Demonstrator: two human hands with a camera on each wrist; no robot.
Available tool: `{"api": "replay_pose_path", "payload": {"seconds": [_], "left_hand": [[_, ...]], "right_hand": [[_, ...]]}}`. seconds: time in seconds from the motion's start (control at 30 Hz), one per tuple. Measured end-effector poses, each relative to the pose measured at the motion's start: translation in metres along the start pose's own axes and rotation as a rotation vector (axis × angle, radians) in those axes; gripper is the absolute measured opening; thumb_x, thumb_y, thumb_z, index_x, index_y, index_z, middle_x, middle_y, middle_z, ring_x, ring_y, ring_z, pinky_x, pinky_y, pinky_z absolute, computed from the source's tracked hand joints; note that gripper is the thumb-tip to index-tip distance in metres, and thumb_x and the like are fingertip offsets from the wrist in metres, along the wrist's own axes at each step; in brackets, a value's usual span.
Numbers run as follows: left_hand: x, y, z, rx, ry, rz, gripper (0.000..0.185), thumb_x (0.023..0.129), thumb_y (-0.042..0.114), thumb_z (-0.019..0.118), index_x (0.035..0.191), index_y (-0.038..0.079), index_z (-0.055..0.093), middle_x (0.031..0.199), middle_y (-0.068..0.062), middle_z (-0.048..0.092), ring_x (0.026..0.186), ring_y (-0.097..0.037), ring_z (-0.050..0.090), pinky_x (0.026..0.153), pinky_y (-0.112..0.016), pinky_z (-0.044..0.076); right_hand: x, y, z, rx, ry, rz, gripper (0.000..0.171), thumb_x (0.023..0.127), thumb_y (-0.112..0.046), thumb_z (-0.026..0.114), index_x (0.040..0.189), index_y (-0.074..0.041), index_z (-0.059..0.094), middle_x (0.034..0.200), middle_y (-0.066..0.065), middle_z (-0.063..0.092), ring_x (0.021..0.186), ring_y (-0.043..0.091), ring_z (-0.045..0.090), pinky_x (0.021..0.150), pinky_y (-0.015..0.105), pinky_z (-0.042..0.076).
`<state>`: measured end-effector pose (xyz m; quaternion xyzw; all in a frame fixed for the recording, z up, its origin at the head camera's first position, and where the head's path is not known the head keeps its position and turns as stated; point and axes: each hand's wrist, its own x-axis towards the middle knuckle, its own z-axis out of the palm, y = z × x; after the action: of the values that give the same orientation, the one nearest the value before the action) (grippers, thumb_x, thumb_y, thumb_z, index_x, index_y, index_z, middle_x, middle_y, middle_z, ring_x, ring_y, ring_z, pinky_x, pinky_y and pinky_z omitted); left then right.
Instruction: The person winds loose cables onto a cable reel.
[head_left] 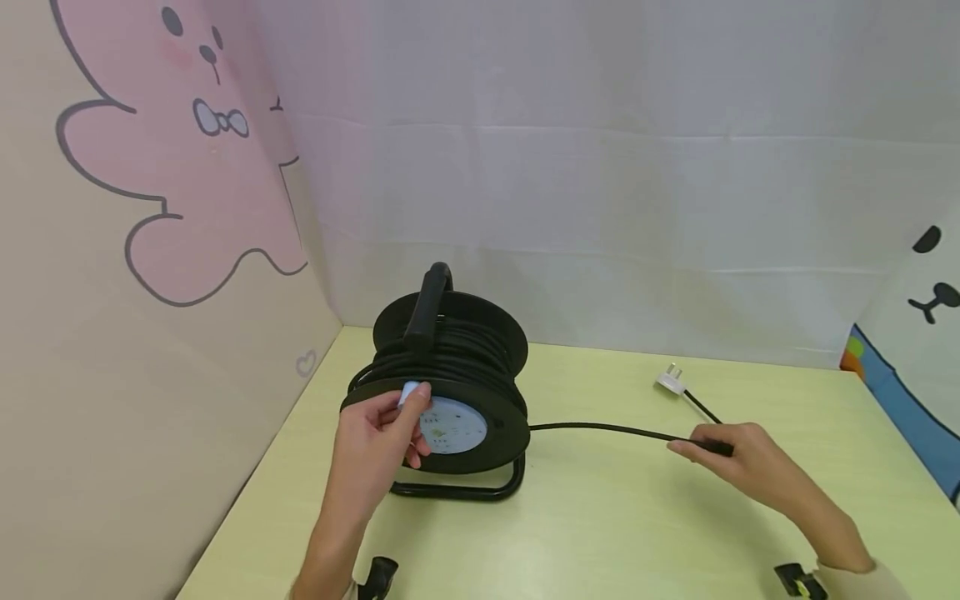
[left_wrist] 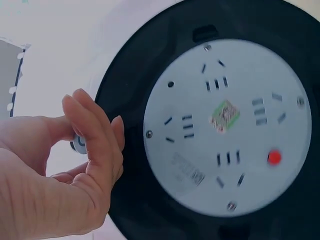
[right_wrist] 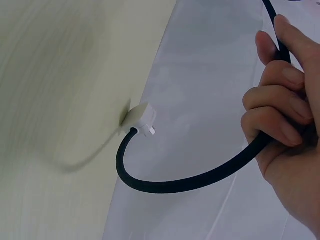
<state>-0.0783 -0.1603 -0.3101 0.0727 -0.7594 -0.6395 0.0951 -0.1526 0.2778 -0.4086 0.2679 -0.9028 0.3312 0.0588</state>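
A black cable reel [head_left: 506,437] stands on the table, its drum wound with black cord. On its front is a round pale socket panel [left_wrist: 225,165] with several outlets and a red button. My left hand [head_left: 367,450] pinches a small light-blue knob [head_left: 408,390] at the left of the reel's front disc. Off to the right, my right hand [head_left: 753,462] grips the black cable [head_left: 600,427] that runs out from the reel. Beyond that hand the free end bends round to a white plug [right_wrist: 141,117] with metal pins.
The reel has a black carrying handle [head_left: 427,312] on top and a black tubular stand [head_left: 465,493] beneath. A pale yellow table [head_left: 585,533] carries everything. White cloth [head_left: 600,192] hangs behind, and a wall with a pink cartoon bear [head_left: 202,183] rises on the left.
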Motion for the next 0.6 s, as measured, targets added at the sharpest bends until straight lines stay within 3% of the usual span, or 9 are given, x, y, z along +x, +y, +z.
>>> {"api": "replay_pose_path", "payload": {"seconds": [0.23,0.6], "left_hand": [[-0.005,0.000,0.027,0.020,-0.075,0.058,0.029,0.099,0.026,0.072,0.091,-0.002,0.073,0.059,-0.009,0.063,0.045,-0.020,0.058,0.046,-0.028,0.054],[-0.013,-0.021,0.068,0.004,-0.219,0.029,0.035,0.100,0.033,0.070,0.089,-0.001,0.072,0.060,-0.005,0.063,0.049,-0.022,0.064,0.045,-0.028,0.055]], "right_hand": [[0.009,-0.008,0.009,0.026,-0.017,-0.058,0.033,0.094,-0.014,0.076,0.075,-0.035,0.059,0.061,-0.025,0.030,0.052,-0.006,0.026,0.046,0.016,0.029],[0.025,-0.018,0.021,0.045,-0.041,-0.109,0.035,0.094,-0.017,0.077,0.070,-0.030,0.054,0.062,-0.025,0.028,0.054,-0.007,0.025,0.048,0.015,0.028]]}}
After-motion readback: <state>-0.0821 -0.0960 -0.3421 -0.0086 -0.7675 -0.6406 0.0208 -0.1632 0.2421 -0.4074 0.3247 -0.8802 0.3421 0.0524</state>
